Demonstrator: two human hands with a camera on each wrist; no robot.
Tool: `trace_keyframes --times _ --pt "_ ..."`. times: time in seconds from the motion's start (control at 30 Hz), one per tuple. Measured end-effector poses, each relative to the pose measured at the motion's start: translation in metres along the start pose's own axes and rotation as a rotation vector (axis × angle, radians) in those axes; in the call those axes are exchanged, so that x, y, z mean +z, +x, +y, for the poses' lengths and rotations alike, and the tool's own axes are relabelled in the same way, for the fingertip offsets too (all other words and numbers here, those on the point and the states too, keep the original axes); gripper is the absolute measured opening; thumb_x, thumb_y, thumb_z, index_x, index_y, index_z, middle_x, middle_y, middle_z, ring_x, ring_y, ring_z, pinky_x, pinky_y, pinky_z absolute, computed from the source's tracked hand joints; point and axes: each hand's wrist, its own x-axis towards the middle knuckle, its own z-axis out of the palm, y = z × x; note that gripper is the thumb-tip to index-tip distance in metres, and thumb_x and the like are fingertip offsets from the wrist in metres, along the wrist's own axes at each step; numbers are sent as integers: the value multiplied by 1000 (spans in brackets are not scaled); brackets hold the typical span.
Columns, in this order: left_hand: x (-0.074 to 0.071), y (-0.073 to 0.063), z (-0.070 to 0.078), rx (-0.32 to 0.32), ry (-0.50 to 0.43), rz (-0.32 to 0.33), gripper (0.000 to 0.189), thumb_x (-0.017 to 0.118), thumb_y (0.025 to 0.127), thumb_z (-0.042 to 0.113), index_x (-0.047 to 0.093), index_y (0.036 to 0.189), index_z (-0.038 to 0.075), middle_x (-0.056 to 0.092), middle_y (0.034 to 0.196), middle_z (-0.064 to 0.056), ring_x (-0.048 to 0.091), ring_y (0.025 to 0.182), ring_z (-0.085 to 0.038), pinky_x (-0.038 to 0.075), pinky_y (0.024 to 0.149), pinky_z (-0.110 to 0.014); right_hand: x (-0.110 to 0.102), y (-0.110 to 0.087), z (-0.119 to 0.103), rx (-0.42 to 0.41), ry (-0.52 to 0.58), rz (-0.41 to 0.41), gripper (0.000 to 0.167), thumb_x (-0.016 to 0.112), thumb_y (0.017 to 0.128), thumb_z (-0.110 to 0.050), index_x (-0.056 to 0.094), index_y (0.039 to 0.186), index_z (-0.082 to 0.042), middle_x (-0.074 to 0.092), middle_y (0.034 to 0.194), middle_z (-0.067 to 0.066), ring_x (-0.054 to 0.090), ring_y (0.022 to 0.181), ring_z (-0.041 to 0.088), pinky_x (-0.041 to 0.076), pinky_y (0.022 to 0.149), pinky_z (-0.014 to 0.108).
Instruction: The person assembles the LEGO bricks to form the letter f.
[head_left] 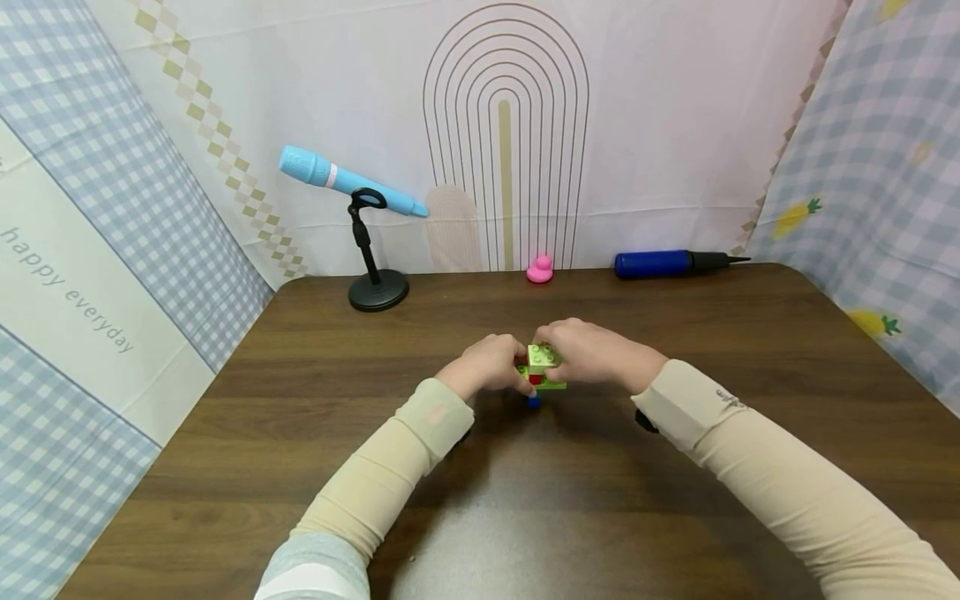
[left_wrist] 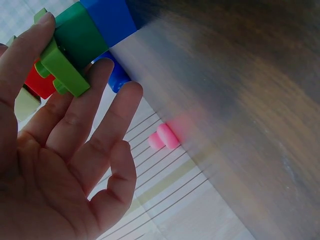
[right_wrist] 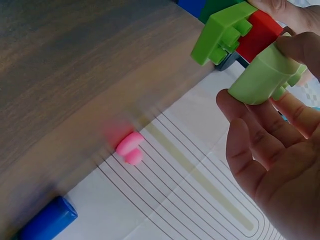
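Observation:
A small stack of toy building bricks stands on the table between both hands. At its bottom are a blue brick (left_wrist: pixel 111 20) and a dark green brick (left_wrist: pixel 82 36). Above them lie a wider lime green brick (right_wrist: pixel 220 35) with studs and a red brick (right_wrist: pixel 257 35). Topmost is a pale green brick (head_left: pixel 542 358) with a rounded side. My left hand (head_left: pixel 491 364) holds the lower stack between thumb and fingers, its outer fingers spread. From the other side, my right hand (head_left: pixel 592 354) pinches the pale green brick, which touches or nearly touches the red one.
Along the table's back edge stand a black stand (head_left: pixel 378 290) with a light blue microphone (head_left: pixel 352 181), a pink duck (head_left: pixel 540 269) and a blue hand pump (head_left: pixel 652 264). Behind the brown table (head_left: pixel 555 517) hangs a patterned cloth (head_left: pixel 660 108).

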Motion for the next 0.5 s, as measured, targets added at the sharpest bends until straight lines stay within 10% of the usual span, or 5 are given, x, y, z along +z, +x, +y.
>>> trace_keyframes --times 0.5 --pt "-1 1 0 30 28 -9 29 76 64 36 62 79 15 57 69 7 50 63 -11 40 55 -25 -5 5 -5 1 -3 -31 16 70 70 -11 59 80 -6 52 68 -2 47 61 13 40 54 23"
